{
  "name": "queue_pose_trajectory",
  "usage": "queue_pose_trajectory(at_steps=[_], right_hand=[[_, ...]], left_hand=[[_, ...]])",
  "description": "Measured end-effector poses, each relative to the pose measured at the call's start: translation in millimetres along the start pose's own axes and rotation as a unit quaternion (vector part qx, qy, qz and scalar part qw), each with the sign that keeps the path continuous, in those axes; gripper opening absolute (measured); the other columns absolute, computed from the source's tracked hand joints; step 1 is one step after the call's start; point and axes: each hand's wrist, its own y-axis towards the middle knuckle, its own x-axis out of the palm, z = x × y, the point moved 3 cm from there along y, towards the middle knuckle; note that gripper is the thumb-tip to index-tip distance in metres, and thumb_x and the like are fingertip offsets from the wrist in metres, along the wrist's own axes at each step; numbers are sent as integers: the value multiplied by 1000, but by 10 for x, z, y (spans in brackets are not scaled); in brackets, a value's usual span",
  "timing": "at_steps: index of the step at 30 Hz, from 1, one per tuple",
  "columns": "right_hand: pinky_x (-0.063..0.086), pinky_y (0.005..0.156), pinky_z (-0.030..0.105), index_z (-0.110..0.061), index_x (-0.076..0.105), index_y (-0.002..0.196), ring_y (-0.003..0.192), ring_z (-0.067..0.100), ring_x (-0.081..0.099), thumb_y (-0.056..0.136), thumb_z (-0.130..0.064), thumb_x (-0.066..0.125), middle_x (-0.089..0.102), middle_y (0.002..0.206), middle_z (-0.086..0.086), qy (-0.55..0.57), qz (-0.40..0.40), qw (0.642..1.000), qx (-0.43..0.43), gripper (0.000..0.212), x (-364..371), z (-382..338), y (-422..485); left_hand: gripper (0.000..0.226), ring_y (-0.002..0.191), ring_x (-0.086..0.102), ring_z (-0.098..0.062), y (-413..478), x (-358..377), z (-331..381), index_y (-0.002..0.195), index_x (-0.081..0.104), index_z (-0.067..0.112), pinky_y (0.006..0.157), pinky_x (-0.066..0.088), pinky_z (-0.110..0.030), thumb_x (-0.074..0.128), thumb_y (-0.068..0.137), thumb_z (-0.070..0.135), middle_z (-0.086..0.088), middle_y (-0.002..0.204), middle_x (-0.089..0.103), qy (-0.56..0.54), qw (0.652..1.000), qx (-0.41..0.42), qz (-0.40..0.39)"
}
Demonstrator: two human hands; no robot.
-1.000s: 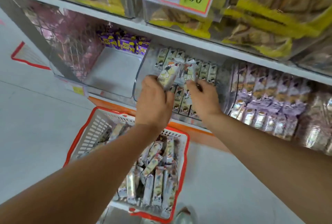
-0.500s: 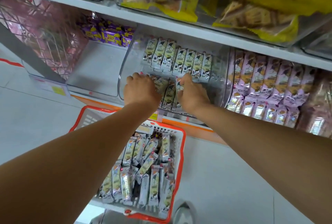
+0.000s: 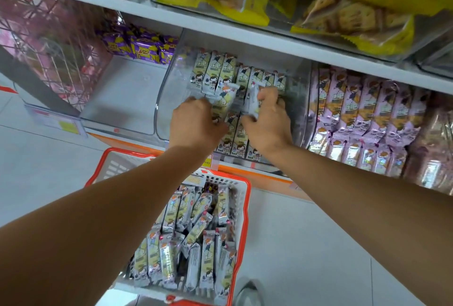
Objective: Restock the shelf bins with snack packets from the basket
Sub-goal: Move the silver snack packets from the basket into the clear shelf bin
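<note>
Both hands in the middle clear bin (image 3: 169, 90) on the shelf (image 3: 127, 143). Left hand (image 3: 196, 121) is curled round a tilted snack packet (image 3: 226, 92); right hand (image 3: 267, 121) pinches a second packet (image 3: 253, 102) over the bin's front row. Packets are probably light, slick foil, crushable inside. Grip mid-length across the long edges, not the end seals. The rest sit in the basket (image 3: 242, 207) below the shelf's front edge.

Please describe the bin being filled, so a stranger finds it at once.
Directly above the red-rimmed basket stands a clear bin; the left hand and right hand grip green-white packets in it. Those packets set it apart: the left neighbour holds purple packets, the right lilac packets.
</note>
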Motion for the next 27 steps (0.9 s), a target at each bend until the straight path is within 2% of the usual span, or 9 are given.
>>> queue_pose_trajectory(at_steps=[2, 5, 7, 11, 14, 19, 21, 24, 27], right_hand=[[51, 82, 42, -12, 37, 123, 99, 31, 57, 87, -10, 62, 48, 121, 15, 6, 32, 999, 4, 43, -20, 10, 96], [49, 89, 43, -14, 40, 124, 108, 31, 55, 88, -6, 62, 49, 124, 15, 1, 61, 998, 11, 43, 35, 33, 265], [48, 86, 37, -15, 44, 122, 108, 31, 56, 89, -1, 59, 52, 123, 14, -12, 79, 997, 14, 39, 86, 63, 402], [35, 73, 26, -10, 51, 117, 105, 30, 58, 94, 0, 51, 59, 116, 15, -53, 105, 993, 8, 25, 159, 71, 649], [39, 77, 28, -7, 54, 117, 109, 30, 57, 96, -4, 50, 57, 120, 16, -42, 92, 995, 12, 22, 186, 74, 727], [37, 103, 30, -9, 50, 133, 123, 28, 50, 89, -1, 58, 47, 136, 14, -9, 26, 999, 20, 45, 242, 129, 687], [35, 106, 29, -10, 48, 137, 125, 28, 49, 87, 2, 59, 47, 137, 13, -9, 25, 999, 19, 53, 255, 135, 663], [35, 106, 30, -8, 47, 137, 125, 29, 49, 87, 1, 58, 46, 137, 14, -11, 23, 1000, 18, 52, 263, 122, 639], [36, 104, 28, -9, 47, 134, 125, 27, 49, 87, -3, 61, 47, 136, 13, -17, 25, 999, 14, 49, 251, 127, 641]], left_hand=[[39, 88, 61, -31, 80, -14, 100, 111, 59, 9, 70, 36, -33, 68, 84, 35, -11, 96, 64, -38, 999, 13, 33], [41, 83, 58, -27, 232, 14, 239, 115, 48, 14, 66, 30, -29, 69, 84, 29, -4, 84, 59, -77, 994, 39, 60], [35, 82, 58, -27, 356, 84, 308, 112, 48, 15, 65, 30, -29, 67, 84, 21, -4, 83, 57, -71, 993, 61, 66], [30, 89, 59, -31, 621, 240, 377, 111, 51, 13, 68, 33, -31, 67, 86, 18, -12, 98, 63, -45, 992, 89, 77], [31, 95, 60, -34, 758, 356, 377, 114, 52, 11, 74, 40, -36, 67, 88, 19, -16, 106, 63, -24, 992, 91, 83], [35, 111, 50, -34, 796, 512, 287, 127, 53, 9, 89, 42, -38, 58, 94, 20, -18, 122, 50, 19, 996, 78, 48], [37, 116, 44, -33, 753, 555, 263, 130, 53, 11, 94, 38, -37, 57, 94, 22, -17, 126, 44, 63, 992, 97, 53], [44, 125, 37, -32, 683, 562, 232, 138, 47, 19, 97, 34, -41, 46, 96, 32, -15, 138, 38, 95, 984, 134, 71], [50, 130, 33, -31, 639, 549, 196, 143, 40, 25, 101, 31, -43, 47, 94, 32, -11, 146, 32, 104, 982, 148, 54]])
